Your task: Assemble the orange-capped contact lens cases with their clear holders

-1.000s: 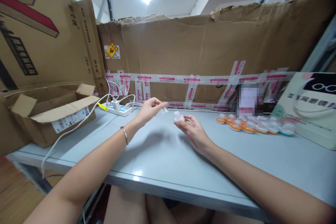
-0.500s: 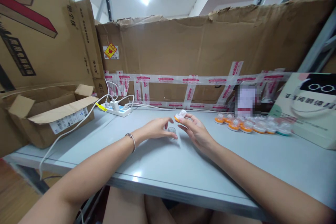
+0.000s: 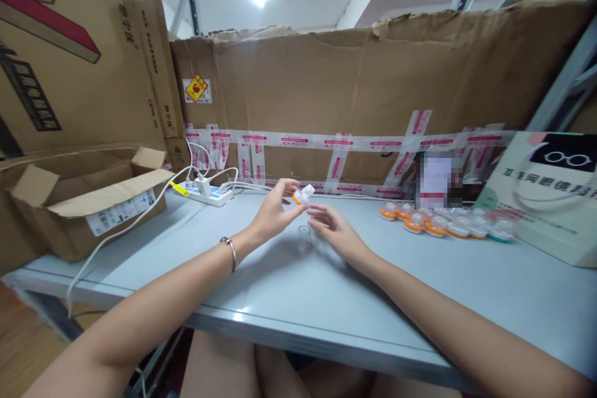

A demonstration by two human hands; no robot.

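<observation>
A small orange-based piece with a white and clear top (image 3: 304,194) is pinched in the fingertips of my left hand (image 3: 278,210), raised above the table. I cannot make out exactly what kind of piece it is. My right hand (image 3: 338,233) is just to its right and lower, palm down, fingers loosely bent and apart, with nothing visible in them. By its fingertips a small clear round cup (image 3: 305,233) stands on the grey table (image 3: 280,286); whether the fingers touch it I cannot tell.
Several similar orange-based pieces with clear tops (image 3: 436,225) stand in a cluster at the right, one with a green base. Beyond them is a pale printed bag (image 3: 545,199). At the left are a white power strip (image 3: 217,198) with cables and an open cardboard box (image 3: 84,205). A large carton (image 3: 303,93) walls the back.
The orange-based piece has passed from my right hand to my left. My left hand has left the clear cup and risen, while my right hand has come down beside the cup.
</observation>
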